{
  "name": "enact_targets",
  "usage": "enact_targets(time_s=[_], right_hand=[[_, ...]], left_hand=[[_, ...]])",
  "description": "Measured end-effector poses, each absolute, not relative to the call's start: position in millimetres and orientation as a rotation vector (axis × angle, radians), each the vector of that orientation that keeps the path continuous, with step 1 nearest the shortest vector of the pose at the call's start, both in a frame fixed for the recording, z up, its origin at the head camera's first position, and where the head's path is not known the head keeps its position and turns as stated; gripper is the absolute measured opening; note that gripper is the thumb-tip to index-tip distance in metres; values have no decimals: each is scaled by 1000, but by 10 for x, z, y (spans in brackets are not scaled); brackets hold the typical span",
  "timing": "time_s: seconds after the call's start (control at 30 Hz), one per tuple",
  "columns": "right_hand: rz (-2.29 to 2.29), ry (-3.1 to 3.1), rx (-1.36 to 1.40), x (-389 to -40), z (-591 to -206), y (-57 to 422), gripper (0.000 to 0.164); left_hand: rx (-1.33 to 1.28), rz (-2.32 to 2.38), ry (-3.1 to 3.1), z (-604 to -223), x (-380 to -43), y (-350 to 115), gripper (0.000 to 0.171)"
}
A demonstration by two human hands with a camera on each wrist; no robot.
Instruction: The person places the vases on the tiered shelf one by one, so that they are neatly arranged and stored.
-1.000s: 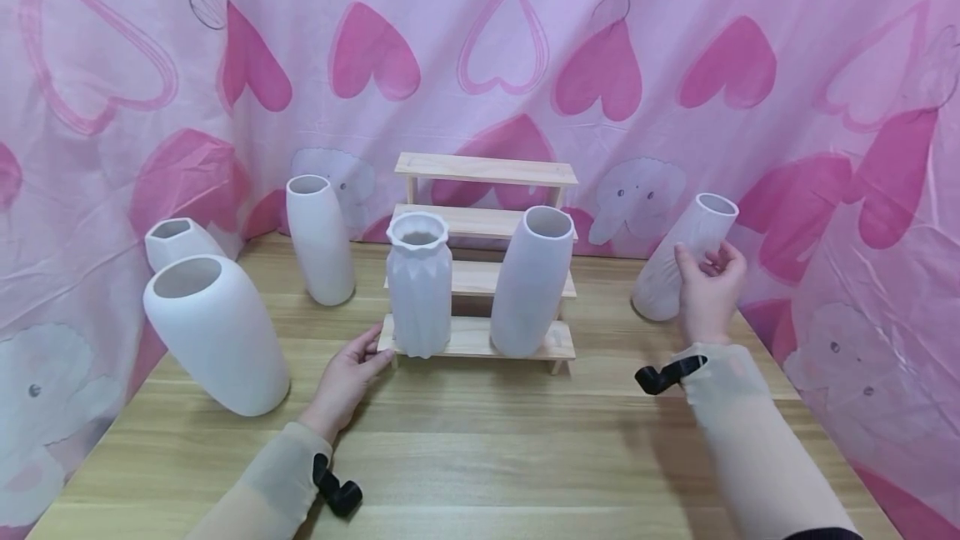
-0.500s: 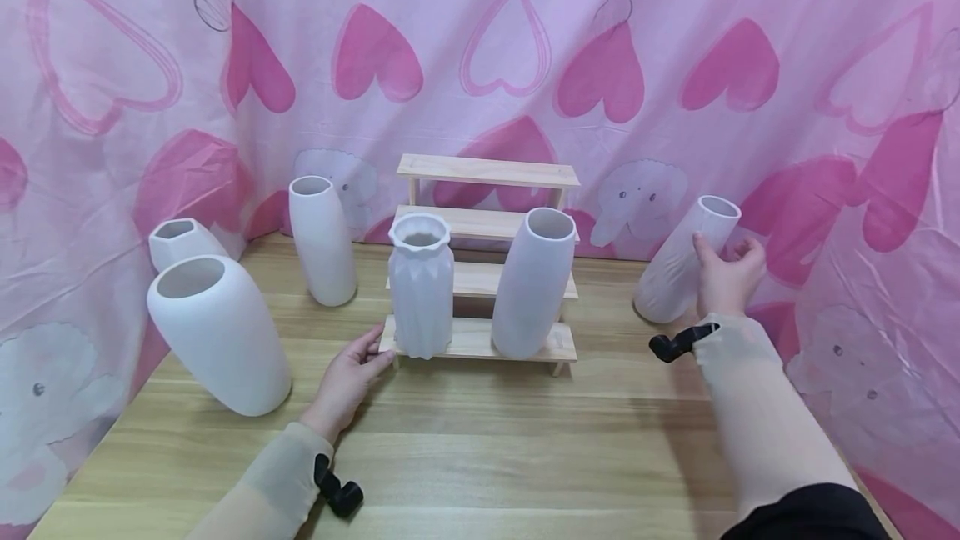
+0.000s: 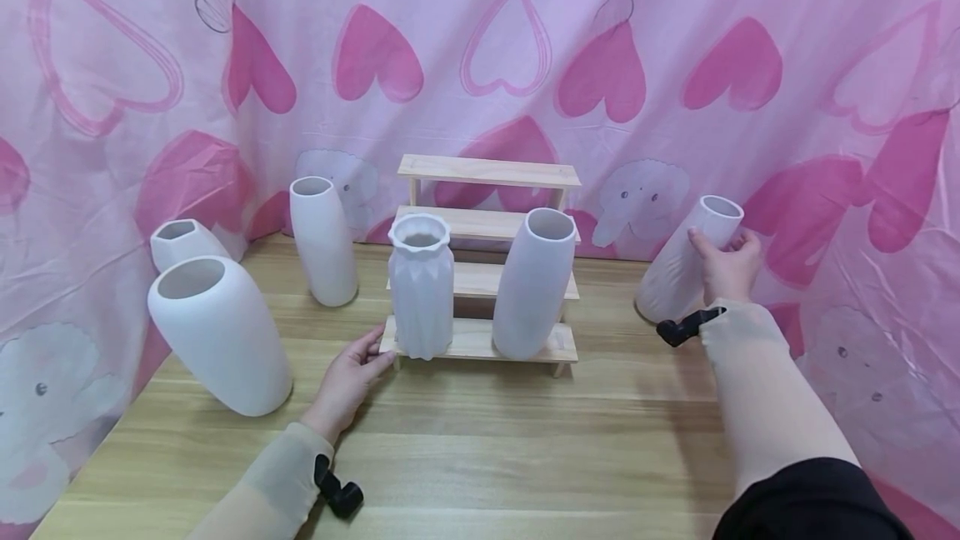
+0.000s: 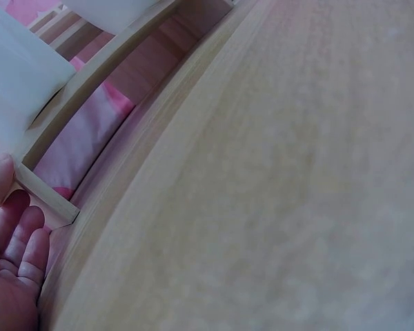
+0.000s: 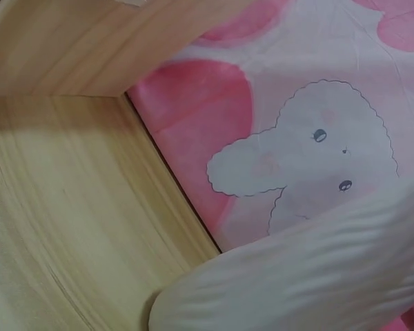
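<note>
On the right of the table, a white textured vase (image 3: 670,273) stands on the wood, its wavy ridges showing large in the right wrist view. My right hand (image 3: 727,267) holds it near the upper part, thumb on the left side and fingers round the right. My left hand (image 3: 348,377) grips the left end of the lowest step of a wooden tiered stand (image 3: 472,338), thumb on top and fingers bent below. That step bears a pleated white vase with a scalloped rim (image 3: 422,290) and a smooth white vase (image 3: 534,283).
Left of the stand are a tall slim white vase (image 3: 322,244), a wide oval-mouthed one (image 3: 225,340) and one with an angular mouth (image 3: 183,242). Pink curtain with hearts (image 3: 487,40) hangs behind and beside the wooden table (image 3: 480,457).
My right hand has shifted slightly right along the ridged vase and its fingers have come in closer round it. My left hand stays at the stand.
</note>
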State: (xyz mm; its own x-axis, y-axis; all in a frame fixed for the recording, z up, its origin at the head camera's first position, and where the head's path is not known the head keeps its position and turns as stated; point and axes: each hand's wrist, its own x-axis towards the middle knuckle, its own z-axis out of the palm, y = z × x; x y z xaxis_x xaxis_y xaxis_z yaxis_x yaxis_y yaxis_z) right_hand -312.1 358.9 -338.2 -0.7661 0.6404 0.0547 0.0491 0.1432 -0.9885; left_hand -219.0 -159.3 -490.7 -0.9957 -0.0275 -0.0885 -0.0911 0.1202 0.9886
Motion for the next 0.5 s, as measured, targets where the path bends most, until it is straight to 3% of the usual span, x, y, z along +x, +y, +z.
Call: enact_targets(time_s=[0.5], right_hand=[[1890,-1820,-594,-3210,-3318,3526,88]], left_hand=[[-124,2063,2309,-4904,-2184,-1587,59]])
